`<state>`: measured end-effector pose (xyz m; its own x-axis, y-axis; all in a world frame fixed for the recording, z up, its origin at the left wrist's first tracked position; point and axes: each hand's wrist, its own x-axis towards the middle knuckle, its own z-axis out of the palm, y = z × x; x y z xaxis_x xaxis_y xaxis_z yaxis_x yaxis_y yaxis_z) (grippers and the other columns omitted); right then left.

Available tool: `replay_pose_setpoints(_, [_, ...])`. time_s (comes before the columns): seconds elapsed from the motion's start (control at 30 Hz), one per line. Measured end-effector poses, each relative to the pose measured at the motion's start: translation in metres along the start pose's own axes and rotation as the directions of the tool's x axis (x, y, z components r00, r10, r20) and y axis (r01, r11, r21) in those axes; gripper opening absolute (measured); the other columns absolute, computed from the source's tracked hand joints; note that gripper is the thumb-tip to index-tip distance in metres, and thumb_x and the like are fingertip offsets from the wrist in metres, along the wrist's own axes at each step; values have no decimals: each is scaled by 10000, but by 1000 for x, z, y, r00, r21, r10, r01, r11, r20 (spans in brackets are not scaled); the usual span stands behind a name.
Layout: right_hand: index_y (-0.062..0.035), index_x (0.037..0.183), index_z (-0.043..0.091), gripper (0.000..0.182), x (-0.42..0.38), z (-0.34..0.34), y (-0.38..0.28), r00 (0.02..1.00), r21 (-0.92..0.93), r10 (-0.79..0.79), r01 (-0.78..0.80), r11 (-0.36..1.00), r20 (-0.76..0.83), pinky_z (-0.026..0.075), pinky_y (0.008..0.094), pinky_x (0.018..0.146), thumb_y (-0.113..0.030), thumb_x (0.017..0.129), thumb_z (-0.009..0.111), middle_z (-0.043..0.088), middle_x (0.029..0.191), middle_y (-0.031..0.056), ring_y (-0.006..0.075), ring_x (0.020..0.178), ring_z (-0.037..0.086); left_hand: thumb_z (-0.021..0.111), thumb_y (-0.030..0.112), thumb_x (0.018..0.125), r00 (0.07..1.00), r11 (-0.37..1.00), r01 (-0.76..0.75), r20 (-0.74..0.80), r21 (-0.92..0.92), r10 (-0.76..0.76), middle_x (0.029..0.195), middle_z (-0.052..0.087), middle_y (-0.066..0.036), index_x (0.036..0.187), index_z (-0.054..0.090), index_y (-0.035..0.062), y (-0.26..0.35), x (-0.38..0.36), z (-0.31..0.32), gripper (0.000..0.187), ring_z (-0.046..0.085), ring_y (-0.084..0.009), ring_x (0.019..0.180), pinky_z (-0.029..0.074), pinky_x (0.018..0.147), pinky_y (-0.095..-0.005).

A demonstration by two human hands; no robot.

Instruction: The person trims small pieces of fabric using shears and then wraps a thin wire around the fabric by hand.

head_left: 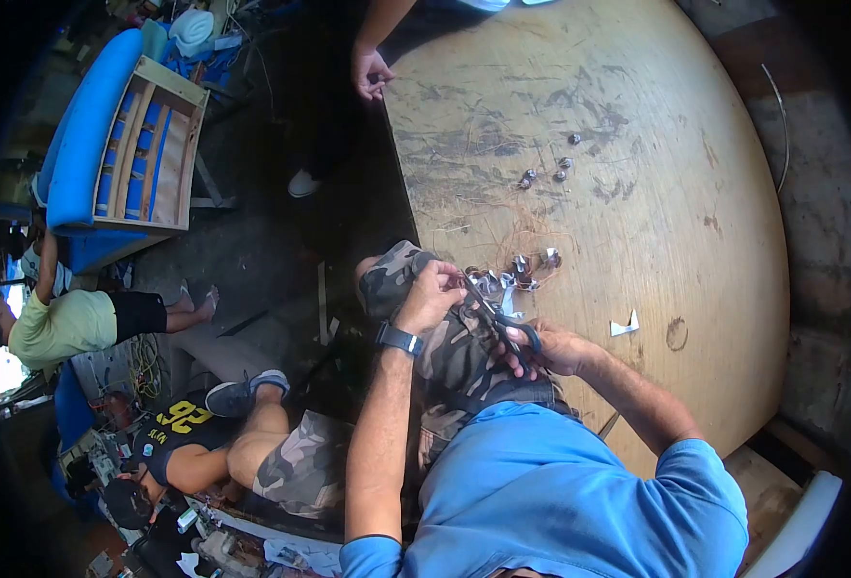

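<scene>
My right hand (552, 349) is closed round the dark handles of a pair of scissors (491, 314), whose blades point toward my left hand. With a watch on its wrist, my left hand (435, 294) pinches its fingertips close to the blade tips, over my camouflage-clad leg. Whatever lies in that pinch is too small to make out. Just past the blades, a cluster of white scraps (508, 287) and small dark bundles (522, 266) sits at the table edge, with thin copper-coloured strands around it.
The wooden table (656, 212) bears several small dark bundles (562, 170) and a loose white scrap (625, 325). Another person's hand (371, 73) rests at its far left corner. Left, one person stands by a blue-covered wooden frame (146, 144); another, in a dark jersey (183, 424), bends low.
</scene>
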<state>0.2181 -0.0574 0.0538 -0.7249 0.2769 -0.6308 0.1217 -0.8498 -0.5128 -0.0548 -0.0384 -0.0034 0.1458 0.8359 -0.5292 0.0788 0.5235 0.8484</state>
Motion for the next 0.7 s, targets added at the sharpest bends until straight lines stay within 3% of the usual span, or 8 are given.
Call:
replay_pose_setpoints(0.07, [-60,1034,681,502,1,2,3,999,-1,-34,34,999,-23,545,250,538,-558,970,696,696,808,29,122,716,698,695,-69,913,1000,995,18,-13,101,-17,1117,691,-151,1299,470,-51,0,3,3,448,679,-166,973,576,838,-295])
replay_pose_setpoints(0.27, [-58,1020,673,474,6,3,5,999,32,-19,20,999,-36,527,255,524,-527,964,721,682,790,19,119,699,687,698,-79,901,996,987,-56,-64,149,66,1116,694,-159,1282,472,-48,-8,2,8,444,688,-184,992,582,848,-317])
replay_pose_setpoints(0.47, [-66,987,663,418,-10,6,6,985,-59,-116,110,992,-124,522,254,542,-476,964,743,679,792,13,114,699,683,688,-55,928,995,996,-85,-44,1,85,1123,699,-145,1289,477,-51,-1,-4,6,419,681,-169,982,571,854,-305])
replay_pose_setpoints(0.5, [-57,1007,673,365,-18,10,-3,971,-212,-139,98,972,-192,539,258,620,-397,942,791,698,834,17,108,738,682,675,-23,958,991,984,-130,3,-125,132,1171,703,-140,1277,509,-34,6,-11,3,360,676,-154,971,562,856,-294])
replay_pose_setpoints(0.53, [-49,1018,678,353,-27,16,-15,951,-257,-211,151,955,-225,542,260,656,-366,932,806,701,849,15,105,763,679,669,20,985,989,971,-132,35,-197,142,1229,701,-140,1284,541,-16,17,-18,0,327,676,-161,1033,545,923,-299])
replay_pose_setpoints(0.6, [-31,1039,687,336,-31,31,-35,906,-343,-345,252,905,-244,546,265,729,-304,911,836,706,878,12,100,812,674,658,55,1009,955,891,-273,6,-364,295,1249,703,-136,1300,566,-12,38,-37,-7,312,665,-173,1125,515,1000,-307])
replay_pose_setpoints(0.67, [-6,1079,690,327,-16,23,-35,810,-372,-513,400,838,-284,544,278,809,-225,895,850,697,887,4,100,873,661,615,83,1042,941,923,-319,45,-214,336,1258,697,-144,1314,587,-6,71,-56,-18,288,649,-192,1189,493,1059,-327])
replay_pose_setpoints(0.7, [-6,1086,685,312,-11,24,-42,774,-396,-563,439,807,-290,545,288,826,-202,900,842,697,904,5,101,887,661,599,94,1052,928,901,-338,67,-271,368,1244,699,-143,1323,583,-2,89,-67,-21,288,648,-193,1190,488,1066,-334])
